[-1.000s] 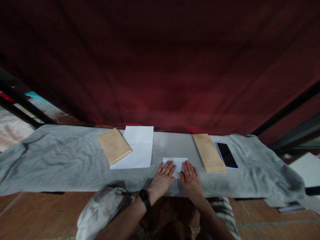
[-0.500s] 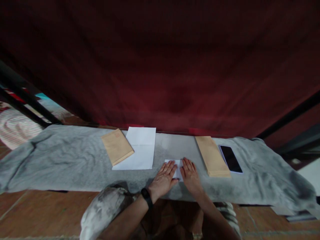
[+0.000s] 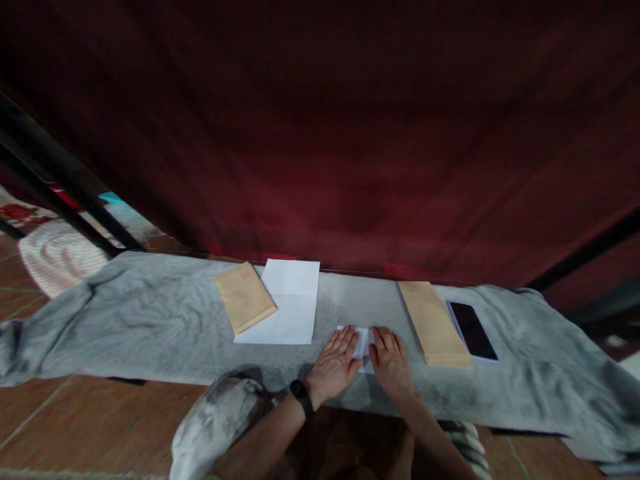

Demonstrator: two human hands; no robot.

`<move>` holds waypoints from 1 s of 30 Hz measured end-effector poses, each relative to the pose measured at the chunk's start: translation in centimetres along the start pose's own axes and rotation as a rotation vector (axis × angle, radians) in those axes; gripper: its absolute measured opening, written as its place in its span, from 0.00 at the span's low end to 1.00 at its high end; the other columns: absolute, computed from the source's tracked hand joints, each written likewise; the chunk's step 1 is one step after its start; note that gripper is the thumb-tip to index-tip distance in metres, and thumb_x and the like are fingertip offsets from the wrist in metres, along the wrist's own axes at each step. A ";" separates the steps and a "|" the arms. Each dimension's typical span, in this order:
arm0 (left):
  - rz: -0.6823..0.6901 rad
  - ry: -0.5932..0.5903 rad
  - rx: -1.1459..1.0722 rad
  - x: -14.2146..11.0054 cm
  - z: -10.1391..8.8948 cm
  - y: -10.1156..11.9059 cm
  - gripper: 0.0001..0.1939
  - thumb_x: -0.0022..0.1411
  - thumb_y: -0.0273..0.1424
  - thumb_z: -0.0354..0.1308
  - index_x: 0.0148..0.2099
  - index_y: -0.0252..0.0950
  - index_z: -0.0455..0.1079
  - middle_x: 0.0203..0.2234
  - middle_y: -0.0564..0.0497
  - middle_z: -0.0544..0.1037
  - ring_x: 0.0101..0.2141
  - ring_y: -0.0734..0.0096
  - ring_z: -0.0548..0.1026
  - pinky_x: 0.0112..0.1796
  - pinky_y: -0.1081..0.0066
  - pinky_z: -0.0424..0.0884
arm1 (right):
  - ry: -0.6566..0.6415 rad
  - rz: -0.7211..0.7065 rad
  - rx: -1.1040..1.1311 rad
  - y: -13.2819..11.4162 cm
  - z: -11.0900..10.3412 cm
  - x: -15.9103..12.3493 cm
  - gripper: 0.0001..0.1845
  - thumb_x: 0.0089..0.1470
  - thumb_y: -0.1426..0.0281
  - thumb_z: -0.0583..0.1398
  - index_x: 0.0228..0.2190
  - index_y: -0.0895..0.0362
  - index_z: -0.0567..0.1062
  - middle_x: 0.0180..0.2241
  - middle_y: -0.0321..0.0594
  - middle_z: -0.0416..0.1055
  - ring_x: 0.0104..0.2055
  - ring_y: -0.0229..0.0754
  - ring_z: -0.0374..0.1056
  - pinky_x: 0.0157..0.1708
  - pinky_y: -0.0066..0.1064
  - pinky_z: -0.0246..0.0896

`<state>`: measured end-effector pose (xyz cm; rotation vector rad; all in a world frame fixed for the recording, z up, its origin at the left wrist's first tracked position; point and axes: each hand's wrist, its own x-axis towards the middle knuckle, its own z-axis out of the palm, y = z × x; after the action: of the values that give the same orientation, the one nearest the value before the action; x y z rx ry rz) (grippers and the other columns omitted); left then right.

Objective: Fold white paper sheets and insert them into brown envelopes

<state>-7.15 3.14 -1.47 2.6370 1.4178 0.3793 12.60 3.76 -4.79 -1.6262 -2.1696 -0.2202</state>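
Note:
A small folded piece of white paper (image 3: 365,349) lies on the grey cloth near the front edge. My left hand (image 3: 336,360), with a black band on the wrist, rests flat over its left part, fingers stretched out. On its right part lies my right hand (image 3: 390,360), also flat with fingers extended. Both palms cover much of the paper, so only a strip between them shows. To the left is a larger creased white sheet (image 3: 295,313), partly under a brown envelope (image 3: 245,297). Right of my hands sits a stack of brown envelopes (image 3: 435,323).
A phone (image 3: 473,330) with a dark screen lies beside the right-hand envelopes. The grey cloth (image 3: 150,320) covers the long narrow surface. Behind it hangs a dark red curtain (image 3: 330,167), with dark bars (image 3: 90,200) at the left. Tiled floor (image 3: 100,420) shows below.
The view has shifted slightly, so everything appears a little further right and lower. My hands stay flat on the folded paper, with little visible movement against it.

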 end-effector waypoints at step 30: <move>0.007 0.167 0.059 -0.9 2.9 0.8 0.30 0.72 0.45 0.42 0.68 0.33 0.56 0.66 0.39 0.61 0.66 0.53 0.56 0.63 0.49 0.56 | -0.026 0.339 1.054 -6.4 -11.1 1.3 0.24 0.64 0.54 0.51 0.51 0.54 0.76 0.52 0.47 0.74 0.55 0.51 0.69 0.57 0.47 0.63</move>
<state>-6.21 1.96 -4.24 2.7132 1.4891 0.5805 8.81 -1.12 6.48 -1.2704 -1.4963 0.8903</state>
